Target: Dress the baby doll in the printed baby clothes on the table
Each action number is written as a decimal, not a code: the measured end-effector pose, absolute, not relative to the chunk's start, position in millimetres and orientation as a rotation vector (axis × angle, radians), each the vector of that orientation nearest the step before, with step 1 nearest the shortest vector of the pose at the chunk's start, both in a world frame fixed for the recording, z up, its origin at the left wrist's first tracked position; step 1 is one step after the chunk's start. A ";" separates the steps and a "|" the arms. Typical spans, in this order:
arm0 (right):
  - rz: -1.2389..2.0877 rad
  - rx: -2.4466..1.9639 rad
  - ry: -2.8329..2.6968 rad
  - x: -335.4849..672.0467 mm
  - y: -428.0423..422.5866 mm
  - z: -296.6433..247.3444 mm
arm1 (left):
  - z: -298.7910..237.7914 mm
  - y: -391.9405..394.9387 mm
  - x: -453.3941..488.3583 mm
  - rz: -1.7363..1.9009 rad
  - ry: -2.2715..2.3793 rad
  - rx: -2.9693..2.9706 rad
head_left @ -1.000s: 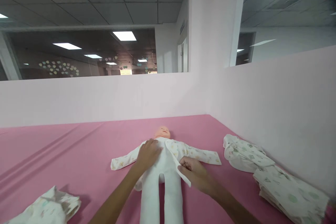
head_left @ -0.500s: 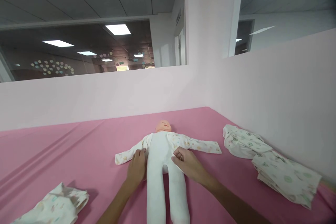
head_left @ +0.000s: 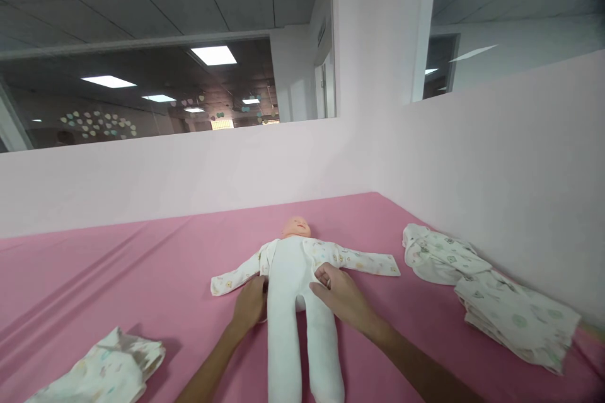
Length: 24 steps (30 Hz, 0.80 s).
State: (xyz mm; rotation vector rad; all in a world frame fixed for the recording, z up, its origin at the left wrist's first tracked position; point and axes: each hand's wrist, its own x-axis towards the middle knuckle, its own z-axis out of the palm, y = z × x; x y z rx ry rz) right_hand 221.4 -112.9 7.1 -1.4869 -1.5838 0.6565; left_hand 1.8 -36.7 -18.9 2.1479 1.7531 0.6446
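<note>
Soft printed shirt (head_left: 359,260) lies open on limp doll (head_left: 289,277), lower centre, pink tabletop (head_left: 142,277). Right hand (head_left: 341,296) fingers pinch front edge. Left hand (head_left: 249,305) fingers curl at opposite edge, grip unclear. Probably light, floppy: hold by hems.

Light was soft and even, coming from ceiling panels (head_left: 213,55) beyond the window. Shadows were faint, the clearest a dim one beside the folded cloth (head_left: 101,373) at the table's near left corner. The wide lens bowed the walls toward the edges, and the top right corner was dark and smeared. The doll (head_left: 289,277) looked fairly sharp.
</note>
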 end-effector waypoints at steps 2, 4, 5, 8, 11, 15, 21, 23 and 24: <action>0.616 -1.527 -1.571 221.5 -111.1 3.2 | -12.4 -33.1 -3.8 0.711 1.766 2.086; 0.572 -1.567 -1.587 221.9 -107.8 -0.3 | -0.3 -32.3 -10.5 0.789 1.801 1.995; 0.546 -1.582 -1.597 221.9 -105.1 -1.2 | 7.5 -33.3 -12.6 0.835 1.805 1.933; 0.503 -1.564 -1.546 219.9 -92.8 2.4 | 32.7 -41.9 -6.6 0.945 1.693 1.773; 0.496 -1.484 -1.434 213.6 -77.9 14.4 | 49.8 -54.6 17.9 0.951 1.491 1.820; 0.574 -1.421 -1.569 205.5 -70.8 28.7 | 57.6 -70.5 46.7 0.697 1.239 2.143; 0.491 -1.521 -1.706 213.9 -62.6 36.7 | 67.9 -66.6 38.1 0.418 1.204 2.082; 0.409 -1.616 -1.652 214.6 -46.9 38.6 | 67.5 -52.3 37.4 0.571 1.326 2.077; 0.383 -1.658 -1.632 213.3 -37.5 39.0 | 65.7 -43.5 39.5 0.619 1.405 2.107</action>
